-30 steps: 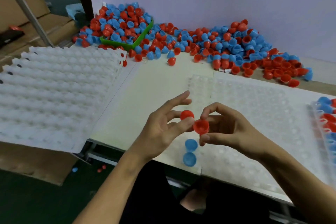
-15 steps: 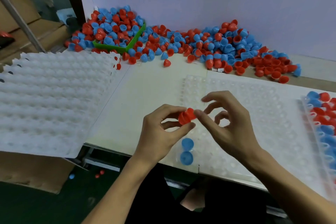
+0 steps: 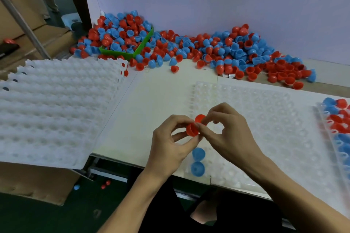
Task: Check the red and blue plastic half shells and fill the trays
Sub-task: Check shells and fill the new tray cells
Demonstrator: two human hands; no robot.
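My left hand (image 3: 171, 145) pinches a red half shell (image 3: 191, 129) between thumb and fingers. My right hand (image 3: 229, 138) pinches a second red half shell (image 3: 199, 118) just above and behind the first; the two shells touch. Both hands hover over the near left corner of a clear dimpled tray (image 3: 274, 138). Two blue half shells (image 3: 198, 161) sit dome up in that tray's nearest left pockets. A large heap of loose red and blue half shells (image 3: 217, 51) lies along the back wall.
A stack of white empty trays (image 3: 53, 108) lies at the left, overhanging a cardboard box. A green bin (image 3: 132, 54) sits buried in the heap. At the right edge a tray (image 3: 339, 125) holds red and blue shells. A few shells lie on the floor below.
The two red shells were held apart, one in each hand; they have been brought together. My right hand's fingers have closed onto the upper shell.
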